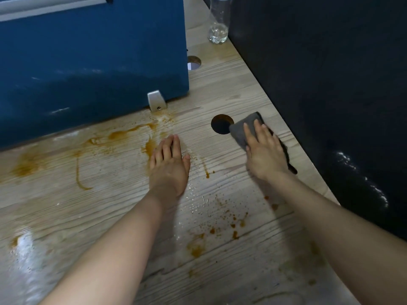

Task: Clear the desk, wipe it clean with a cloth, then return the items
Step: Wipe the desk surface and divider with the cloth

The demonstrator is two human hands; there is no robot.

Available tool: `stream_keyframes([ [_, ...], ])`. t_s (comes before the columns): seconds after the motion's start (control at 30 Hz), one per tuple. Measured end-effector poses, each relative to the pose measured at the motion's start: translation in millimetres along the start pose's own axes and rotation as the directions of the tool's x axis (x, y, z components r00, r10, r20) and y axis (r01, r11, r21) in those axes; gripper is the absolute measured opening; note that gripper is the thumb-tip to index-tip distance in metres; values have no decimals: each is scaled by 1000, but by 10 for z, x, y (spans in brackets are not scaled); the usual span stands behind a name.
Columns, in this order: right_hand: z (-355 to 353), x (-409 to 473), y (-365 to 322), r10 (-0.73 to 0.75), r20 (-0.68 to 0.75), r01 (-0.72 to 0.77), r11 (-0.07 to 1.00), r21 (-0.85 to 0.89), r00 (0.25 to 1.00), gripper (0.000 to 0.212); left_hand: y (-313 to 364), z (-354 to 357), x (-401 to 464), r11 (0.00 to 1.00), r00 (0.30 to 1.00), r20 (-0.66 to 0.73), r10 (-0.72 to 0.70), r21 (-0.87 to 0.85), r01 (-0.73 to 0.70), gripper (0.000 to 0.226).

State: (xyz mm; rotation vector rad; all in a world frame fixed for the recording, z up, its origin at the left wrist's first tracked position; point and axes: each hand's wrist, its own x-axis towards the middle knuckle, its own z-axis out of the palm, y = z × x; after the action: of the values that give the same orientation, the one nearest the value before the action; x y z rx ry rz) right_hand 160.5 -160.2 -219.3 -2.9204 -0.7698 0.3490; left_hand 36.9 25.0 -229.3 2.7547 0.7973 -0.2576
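Head view of the wiping step. The right hand (264,150) lay flat on a grey cloth (246,126), its grip spread, fingers straight and pressing down rather than pinching; the cloth sat on the table (231,89) at the far right, one corner just overlapping a round cable hole (220,124) and its outer edge near the dark panel (319,84) along the table's side. The left hand (170,164) rested palm-down on the bare wood, grip likewise spread and holding nothing, its fingertips touching an orange-brown smear (123,134) below the blue box (92,62). Further spots (234,234) and a film of wet droplets lay between and in front of the forearms. A clear plastic bottle (218,25) stood upright at the far end, well apart from both hands. The cloth appeared soft, thin and limp, folded into a small pad; judged from this, it would be light, would bunch or unfold if dragged by one corner, and was best governed by a flat palm over its middle, as shown, or gathered at the folded edge when lifted. The wet surface probably let it slide freely, so downward pressure mattered more than a tight hold. The corner over the hole risked sagging in. Most of the staining remained unwiped, suggesting the step was at an early stage.
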Motion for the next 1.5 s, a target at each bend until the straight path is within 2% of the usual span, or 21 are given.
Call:
stream_keyframes([
  [0.1,84,-378,-207,-235,44,234,972,23,971,63,7,-26,1,1000,1000,16,-1,-5,1,59],
  [0.17,64,-368,-133,-330,103,327,944,40,938,60,8,-28,-4,1000,1000,23,-5,-6,5,59],
  [0.23,10,-188,-37,-255,137,253,967,34,957,57,3,-26,2,1000,1000,27,-3,-12,3,59],
  [0.3,-27,-40,-3,-53,71,52,998,22,996,56,-3,-13,-2,1000,1000,16,1,-14,-1,59],
  [0.37,18,-92,-152,20,47,-20,1000,1,999,56,-8,-10,-2,1000,1000,0,11,-13,-11,59],
  [0.47,200,-464,-451,-182,32,183,983,-3,983,57,-16,-3,-9,1000,1000,-7,15,-23,-15,58],
  [0.53,197,-534,-522,-260,61,260,965,10,964,57,-11,-3,-6,1000,1000,-12,10,-29,-10,58],
  [0.63,103,-253,-592,-251,140,254,967,1,958,58,-1,-11,-6,1000,1000,-8,15,-21,-16,58],
  [0.83,32,578,-1010,-227,186,236,972,-24,956,58,-13,2,-3,1000,1000,2,5,-22,-5,58],
  [1.0,125,34,-877,-299,72,301,954,-17,952,58,-4,-11,-9,1000,1000,-21,16,-20,-16,58],
  [1.07,128,-98,-841,-303,85,305,952,-12,949,58,-3,-16,-11,1000,1000,-20,11,-24,-12,58],
  [1.3,-21,936,-1005,-175,176,177,984,6,969,59,-11,11,5,1000,1000,-19,0,-22,0,58],
  [1.37,-32,850,-1019,-195,166,198,980,0,967,59,-10,13,8,1000,1000,-9,4,-21,-4,58],
  [1.5,54,147,-926,-305,136,311,950,-19,943,60,-10,8,10,1000,1000,-12,17,-16,-17,58],
])
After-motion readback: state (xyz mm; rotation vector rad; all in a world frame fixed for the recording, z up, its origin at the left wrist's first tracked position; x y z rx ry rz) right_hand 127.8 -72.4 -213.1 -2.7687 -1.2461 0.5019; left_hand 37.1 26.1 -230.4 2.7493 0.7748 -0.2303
